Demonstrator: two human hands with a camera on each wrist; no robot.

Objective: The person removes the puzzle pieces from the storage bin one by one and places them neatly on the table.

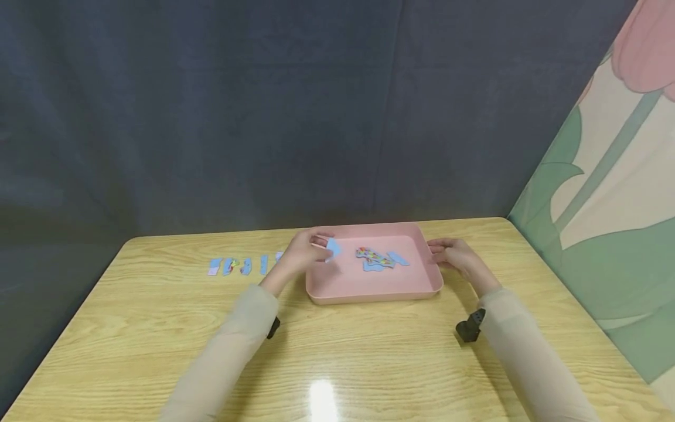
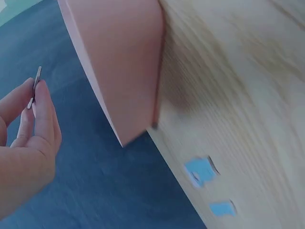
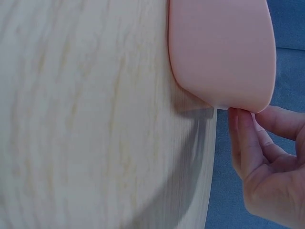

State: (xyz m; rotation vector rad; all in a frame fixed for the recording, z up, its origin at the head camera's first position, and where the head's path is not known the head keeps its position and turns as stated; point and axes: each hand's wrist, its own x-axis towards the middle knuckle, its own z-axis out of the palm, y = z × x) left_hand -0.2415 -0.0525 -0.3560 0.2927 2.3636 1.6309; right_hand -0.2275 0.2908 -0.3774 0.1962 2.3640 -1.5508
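Note:
Between thumb and fingers my left hand (image 1: 307, 251) pinches a light blue puzzle piece (image 1: 333, 248), held above the left side of a pink tray (image 1: 337, 287). In the left wrist view that thin piece (image 2: 35, 88) appears edge-on at the fingertips. At the tray's right end, my right hand (image 1: 454, 255) grips the rim, thumb at the edge and fingers against the outer wall, as the right wrist view of the hand (image 3: 271, 162) shows. Inside the tray lie several flat pieces, among them a multicoloured one (image 1: 375, 257) and a plain blue one (image 1: 398, 258).
Left of the tray, several puzzle pieces lie in a row on the wooden table (image 1: 369, 351), including a blue-and-lilac piece (image 1: 214, 266) and a narrow blue piece (image 1: 264, 265). A dark curtain (image 1: 263, 117) hangs behind the table; a floral-patterned surface (image 1: 606, 205) stands at right.

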